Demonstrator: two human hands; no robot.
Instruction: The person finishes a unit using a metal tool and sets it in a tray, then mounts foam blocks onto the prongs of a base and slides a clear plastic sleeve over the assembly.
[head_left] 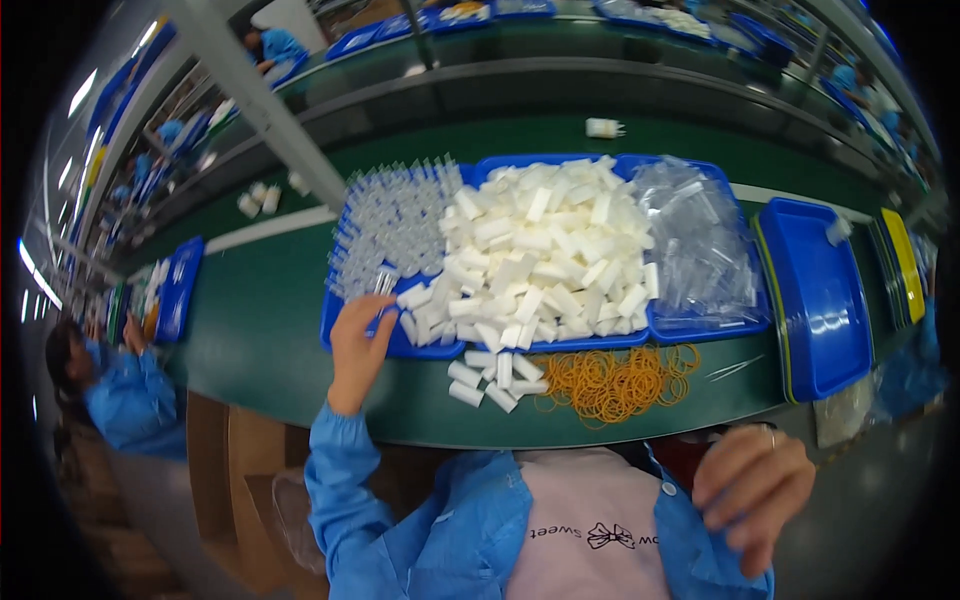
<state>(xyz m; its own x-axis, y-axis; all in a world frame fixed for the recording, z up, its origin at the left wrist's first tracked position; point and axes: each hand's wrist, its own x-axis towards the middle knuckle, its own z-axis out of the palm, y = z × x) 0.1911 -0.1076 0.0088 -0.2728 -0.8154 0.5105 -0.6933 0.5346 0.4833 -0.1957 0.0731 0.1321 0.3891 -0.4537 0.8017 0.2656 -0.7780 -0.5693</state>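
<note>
My left hand (358, 345) reaches to the near edge of a blue tray (338, 325) full of slim clear plastic tubes (395, 215). Its thumb and forefinger are closed around a few clear tubes (385, 279) that stick up past the fingertips. Just right of them, a big heap of white foam-like blocks (550, 245) fills the middle tray, and several loose white blocks (495, 378) lie in front of it. My right hand (755, 485), with a ring on one finger, is raised off the table's near edge at the lower right. Motion smears its fingers.
Tan rubber bands (620, 385) lie in a pile on the green table (265, 305). A tray of clear plastic bags (700, 245) and a stack of blue trays (820, 300) stand to the right. One white bundle (604, 128) sits on the belt behind. A co-worker (125, 390) sits at left.
</note>
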